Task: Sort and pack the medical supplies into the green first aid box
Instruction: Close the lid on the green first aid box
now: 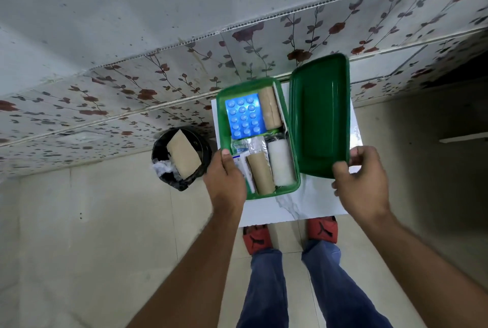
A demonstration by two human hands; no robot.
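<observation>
marble tabletop (311, 203): green box (224, 105) lengthwise away, left hand (227, 179) gripping rim, right hand (361, 182) pinching lid (319, 116).

Two bare forearms rise from the bottom of the frame toward its centre. The left hand (226, 181) sits just left of centre, knuckles up, thumb stretched forward and pressed flat. The right hand (362, 182) — right of centre — is curled, its fingers (359, 154) and thumb pinched together in a grip. Legs in jeans and red shoes show low, centre.
</observation>
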